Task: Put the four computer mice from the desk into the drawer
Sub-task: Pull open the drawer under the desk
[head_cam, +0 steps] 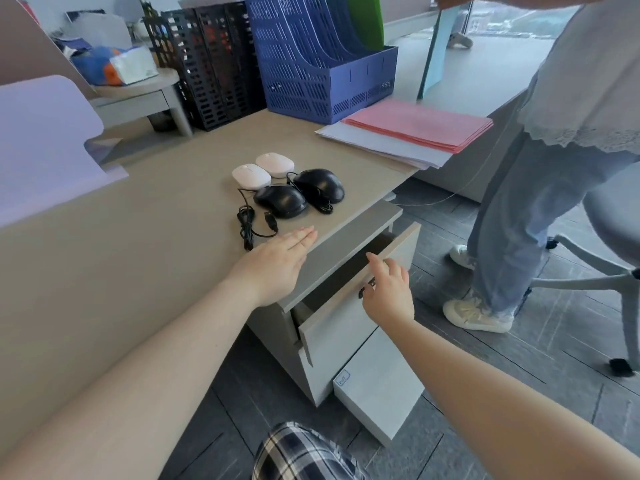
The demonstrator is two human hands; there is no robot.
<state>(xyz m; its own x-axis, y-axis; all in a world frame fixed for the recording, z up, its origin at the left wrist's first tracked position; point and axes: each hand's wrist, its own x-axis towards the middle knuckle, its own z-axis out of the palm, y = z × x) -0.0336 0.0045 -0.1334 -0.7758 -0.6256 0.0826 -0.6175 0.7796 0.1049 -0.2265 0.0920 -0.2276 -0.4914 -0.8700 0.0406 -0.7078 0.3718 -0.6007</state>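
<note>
Beige tabletop [145, 216] carrying a blue file rack [322, 60], black racks [214, 60] and pink paper [419, 124]; grey tiled floor lying below. Two white mice [251, 175] [275, 163] and two black mice [280, 200] [319, 185] sitting together near the edge. Left hand [277, 263] hovering flat, grip open and empty, just short of them. Right hand [388, 289] reaching at the partly open drawer [332, 327], fingers loosely spread, holding nothing.
</note>
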